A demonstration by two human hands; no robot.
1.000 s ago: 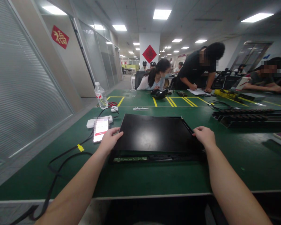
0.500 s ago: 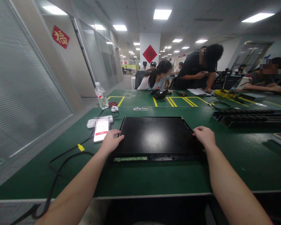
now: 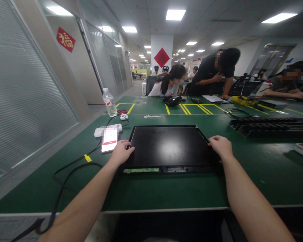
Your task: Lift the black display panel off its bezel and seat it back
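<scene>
A flat black screen panel (image 3: pixel 166 148) lies face up inside a shallow black frame (image 3: pixel 164 126) on the green table. Along its near side a strip of green circuit board (image 3: pixel 141 170) shows in the frame. My left hand (image 3: pixel 121 152) is closed round the left edge, thumb on top of the panel and fingers at the frame's side. At the right edge, my right hand (image 3: pixel 220 146) pinches the side of the frame; its fingertips are partly hidden. Beside my left hand lies a lit phone (image 3: pixel 109 140).
Left of the panel are a black cable (image 3: pixel 63 171) with a yellow tag, a white mouse (image 3: pixel 124 117), red-handled scissors (image 3: pixel 122 111) and a water bottle (image 3: pixel 109 103). Long black parts (image 3: pixel 272 127) lie at right. Several people are at the table's far side.
The panel, tilted and raised above the frame at first, has come down into it. My left hand lowered slightly with it; my right hand stayed put. The standing person's writing hand rose off the paper.
</scene>
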